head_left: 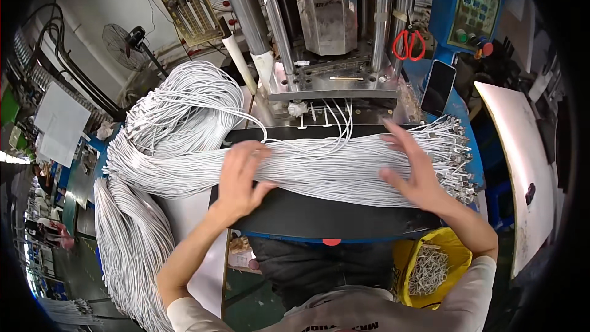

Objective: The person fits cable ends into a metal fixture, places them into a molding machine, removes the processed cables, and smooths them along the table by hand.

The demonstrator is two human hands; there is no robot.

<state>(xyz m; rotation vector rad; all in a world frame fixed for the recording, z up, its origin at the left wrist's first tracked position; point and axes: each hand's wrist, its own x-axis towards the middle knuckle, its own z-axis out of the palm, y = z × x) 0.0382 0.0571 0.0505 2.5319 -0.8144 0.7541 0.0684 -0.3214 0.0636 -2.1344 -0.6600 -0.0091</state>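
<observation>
While the left hand (241, 178) and right hand (416, 171) are spread wide over the white cable bundle (326, 169), strands (351, 118) looping ahead toward the press (329, 31) could snag if pulled, and connectors (456, 163) beyond the right hand might tangle if jostled.

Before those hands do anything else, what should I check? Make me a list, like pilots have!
1. Left hand at the white cables: ok, spread over the bundle.
2. Right hand near the connector ends: ok, open just left of them.
3. All strands lying flat: not ok, a few looped strands rise toward the machine.
4. Hands outside the machine: ok, both are in front.
5. Red-handled scissors away from hands: ok.
6. Machine switched off: cannot tell, but its control panel is lit.
</observation>
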